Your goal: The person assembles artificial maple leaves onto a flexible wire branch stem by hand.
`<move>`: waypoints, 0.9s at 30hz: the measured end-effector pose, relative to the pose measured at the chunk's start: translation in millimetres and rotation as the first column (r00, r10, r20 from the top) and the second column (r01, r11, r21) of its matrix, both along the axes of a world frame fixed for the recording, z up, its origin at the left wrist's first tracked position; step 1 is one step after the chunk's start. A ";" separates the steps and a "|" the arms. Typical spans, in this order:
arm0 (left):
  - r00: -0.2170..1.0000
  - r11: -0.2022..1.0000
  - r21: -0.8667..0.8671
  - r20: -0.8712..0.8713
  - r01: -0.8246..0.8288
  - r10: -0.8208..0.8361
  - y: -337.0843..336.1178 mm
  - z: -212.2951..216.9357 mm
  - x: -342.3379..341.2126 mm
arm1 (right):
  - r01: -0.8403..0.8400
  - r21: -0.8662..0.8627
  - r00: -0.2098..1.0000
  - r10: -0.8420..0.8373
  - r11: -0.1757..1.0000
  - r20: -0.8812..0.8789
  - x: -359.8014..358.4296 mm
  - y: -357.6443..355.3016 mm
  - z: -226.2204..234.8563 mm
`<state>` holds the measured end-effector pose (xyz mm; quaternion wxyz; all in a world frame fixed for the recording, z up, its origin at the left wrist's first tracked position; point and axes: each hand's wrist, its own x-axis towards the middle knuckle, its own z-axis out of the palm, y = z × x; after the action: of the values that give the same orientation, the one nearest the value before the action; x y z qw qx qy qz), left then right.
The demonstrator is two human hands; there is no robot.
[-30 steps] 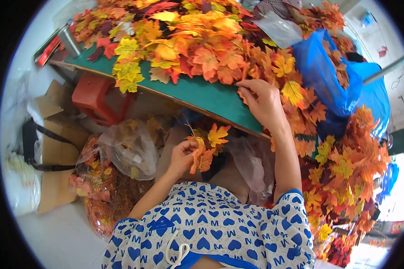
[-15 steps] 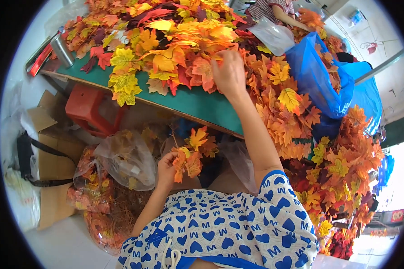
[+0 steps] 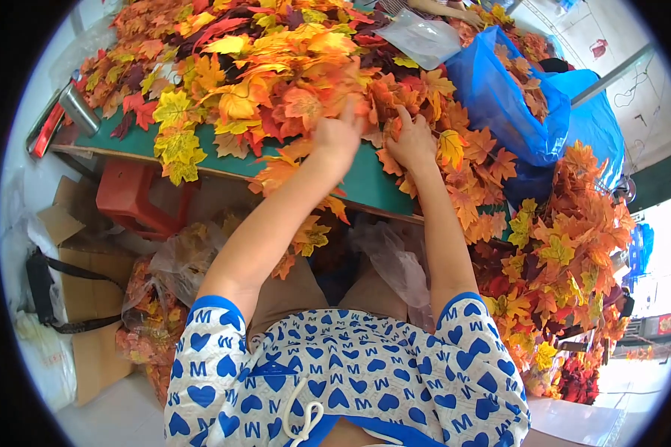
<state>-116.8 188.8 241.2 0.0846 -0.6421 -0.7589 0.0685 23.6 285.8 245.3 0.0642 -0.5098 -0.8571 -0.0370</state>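
The left hand [image 3: 337, 139] and right hand [image 3: 413, 143] are working among orange leaves [image 3: 303, 107] heaped on the bench [image 3: 369, 176]; whether either grip is pinching any, I cannot tell. Overlapping layers are likely calling for careful parting, while a blue bag [image 3: 492, 112] is crowding the heap's right side.

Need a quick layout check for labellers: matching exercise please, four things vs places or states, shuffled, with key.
Things
1. Red plastic stool
2. Silver metal cylinder
3. Blue plastic bag
4. Right hand

Places or states
A. Orange maple-shaped leaves inside
B. Just right of the left hand, at the orange-and-yellow leaf pile
C. Below the front edge of the green tabletop, toward the left
D. At the left end of the tabletop

Pairs: 1-C, 2-D, 3-A, 4-B
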 end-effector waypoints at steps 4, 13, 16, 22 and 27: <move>0.994 0.973 -0.223 0.067 -0.066 0.083 0.6 -1.7 -17.8 | 0.062 0.194 0.994 -0.078 0.979 0.075 27.1 16.6 -8.5; 0.992 0.988 0.098 -0.054 0.116 -0.111 -48.1 -5.6 -30.3 | -0.147 0.101 0.985 0.155 0.984 -0.071 13.9 -17.0 18.1; 0.991 0.966 0.223 -0.030 0.134 -0.130 -76.7 13.3 -20.6 | -0.321 0.120 0.934 0.335 0.940 -0.126 1.4 -41.8 35.0; 0.972 0.935 0.341 0.234 -0.097 0.015 -159.7 19.4 -11.2 | -0.636 -0.036 0.704 0.560 0.771 -0.436 -40.1 -67.8 49.9; 0.918 0.962 0.238 0.395 -0.138 0.034 -192.1 16.6 -10.4 | -0.648 0.263 0.721 0.687 0.715 -0.094 -105.4 -59.5 2.2</move>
<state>-127.2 -3.3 257.8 0.0134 -0.5918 -0.7906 -0.1565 -81.8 226.3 247.5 0.2062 -0.1559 -0.9645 -0.0548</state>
